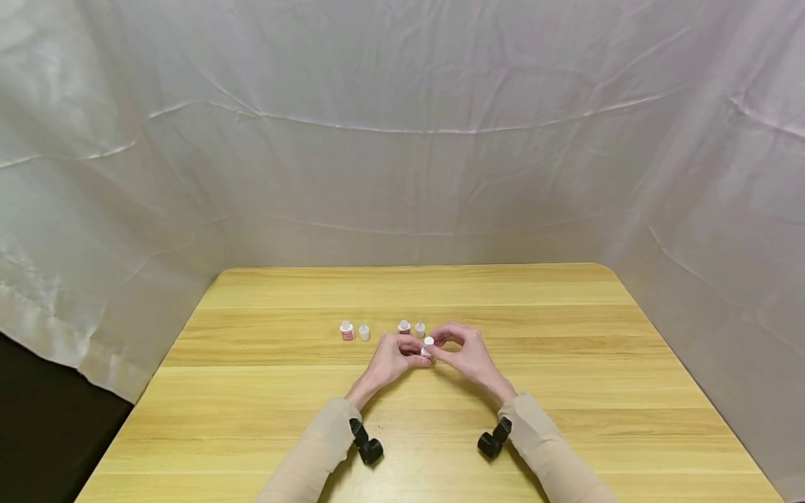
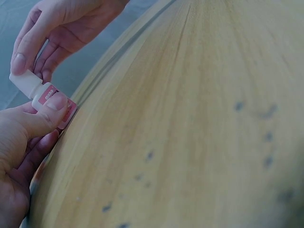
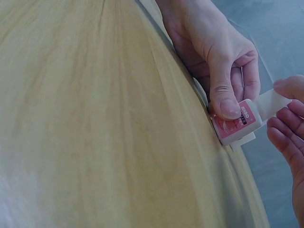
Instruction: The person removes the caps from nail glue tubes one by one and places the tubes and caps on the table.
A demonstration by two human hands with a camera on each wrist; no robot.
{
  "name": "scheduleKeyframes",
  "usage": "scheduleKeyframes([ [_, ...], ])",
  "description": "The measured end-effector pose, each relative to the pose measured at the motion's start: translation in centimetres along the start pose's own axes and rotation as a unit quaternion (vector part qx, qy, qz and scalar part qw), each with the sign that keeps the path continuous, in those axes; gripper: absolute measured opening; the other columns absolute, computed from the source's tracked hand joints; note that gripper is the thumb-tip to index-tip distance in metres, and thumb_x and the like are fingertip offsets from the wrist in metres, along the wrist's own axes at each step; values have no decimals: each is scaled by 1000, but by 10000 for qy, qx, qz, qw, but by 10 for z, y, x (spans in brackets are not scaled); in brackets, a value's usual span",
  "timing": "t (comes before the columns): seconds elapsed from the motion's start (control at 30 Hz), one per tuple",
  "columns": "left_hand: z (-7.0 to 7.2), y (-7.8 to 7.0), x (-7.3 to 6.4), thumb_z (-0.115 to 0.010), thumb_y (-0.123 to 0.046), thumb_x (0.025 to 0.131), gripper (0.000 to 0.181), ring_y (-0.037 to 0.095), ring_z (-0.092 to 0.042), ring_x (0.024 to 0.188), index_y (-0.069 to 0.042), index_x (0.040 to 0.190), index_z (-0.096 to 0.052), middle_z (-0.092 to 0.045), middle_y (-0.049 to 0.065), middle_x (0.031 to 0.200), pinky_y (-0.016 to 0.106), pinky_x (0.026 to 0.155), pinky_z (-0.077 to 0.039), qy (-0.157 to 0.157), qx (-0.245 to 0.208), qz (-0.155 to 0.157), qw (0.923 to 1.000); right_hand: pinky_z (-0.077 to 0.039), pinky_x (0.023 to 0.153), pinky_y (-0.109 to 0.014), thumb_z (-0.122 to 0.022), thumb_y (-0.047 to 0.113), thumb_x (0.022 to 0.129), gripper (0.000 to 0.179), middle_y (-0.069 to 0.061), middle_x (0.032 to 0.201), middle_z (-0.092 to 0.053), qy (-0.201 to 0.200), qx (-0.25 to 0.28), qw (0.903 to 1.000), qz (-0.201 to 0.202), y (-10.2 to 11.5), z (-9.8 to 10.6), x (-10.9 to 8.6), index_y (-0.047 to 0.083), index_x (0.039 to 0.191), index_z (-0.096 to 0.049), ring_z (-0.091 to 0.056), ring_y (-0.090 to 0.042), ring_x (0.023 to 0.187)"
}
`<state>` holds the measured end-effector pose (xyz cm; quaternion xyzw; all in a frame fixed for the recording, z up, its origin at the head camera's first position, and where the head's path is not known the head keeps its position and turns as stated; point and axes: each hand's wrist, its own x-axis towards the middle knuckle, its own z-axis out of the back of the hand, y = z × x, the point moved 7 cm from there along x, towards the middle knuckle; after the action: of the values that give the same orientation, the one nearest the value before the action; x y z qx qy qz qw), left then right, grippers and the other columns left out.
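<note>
My left hand (image 1: 391,362) grips a small white bottle (image 2: 42,91) with a pink label, its thumb lying across the label. A white cap (image 2: 24,82) sits at the bottle's top, in line with it. My right hand (image 1: 468,356) pinches that cap between thumb and fingers. The right wrist view shows the same pink label (image 3: 235,122) under the left thumb. How far the cap is seated on the neck I cannot tell. The bottle stands low over the table or on it.
Behind the hands stand a second small bottle (image 1: 404,327) and a loose white cap (image 1: 420,329). Farther left are a third, pink-labelled bottle (image 1: 347,332) and another white cap (image 1: 364,333). The wooden table (image 1: 251,391) has pale cloth (image 1: 415,188) hanging behind it.
</note>
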<state>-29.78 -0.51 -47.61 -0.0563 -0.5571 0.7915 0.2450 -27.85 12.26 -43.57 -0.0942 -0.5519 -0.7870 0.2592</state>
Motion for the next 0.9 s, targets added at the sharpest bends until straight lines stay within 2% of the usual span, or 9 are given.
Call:
scheduleKeyframes([
  [0.33,0,-1,-1,-73,-8,70,22,26,-67,78,-4,91,-68,-70,15,85,24,68,-54,-10,33,18,10000,-51,80,-44,-66,-3,75,17,-20,88,-64,132,83,9998,120,3,-1,-1,-6,91,-63,-61,-28,79],
  [0.57,0,-2,-1,-73,-7,70,22,26,-67,78,-4,91,-68,-70,15,85,24,68,-54,-22,9,-25,10000,-50,80,-47,-67,-2,75,19,-21,90,-63,157,155,9997,53,5,-1,-1,-6,93,-62,-60,-31,80],
  [0.7,0,-1,-1,-74,-8,70,23,24,-67,77,-5,92,-69,-70,13,84,23,68,-54,-31,-4,-69,10000,-51,77,-47,-70,4,74,19,-16,88,-65,43,59,10000,-25,-5,-2,-1,-1,92,-63,-61,-26,78],
  [0.9,0,0,0,-74,-8,70,23,23,-68,76,-4,92,-69,-70,13,84,23,67,-53,-67,-11,-115,9999,-52,80,-33,-71,18,75,18,-2,88,-65,29,-240,9996,-147,-31,-3,-1,13,91,-64,-61,-11,78],
])
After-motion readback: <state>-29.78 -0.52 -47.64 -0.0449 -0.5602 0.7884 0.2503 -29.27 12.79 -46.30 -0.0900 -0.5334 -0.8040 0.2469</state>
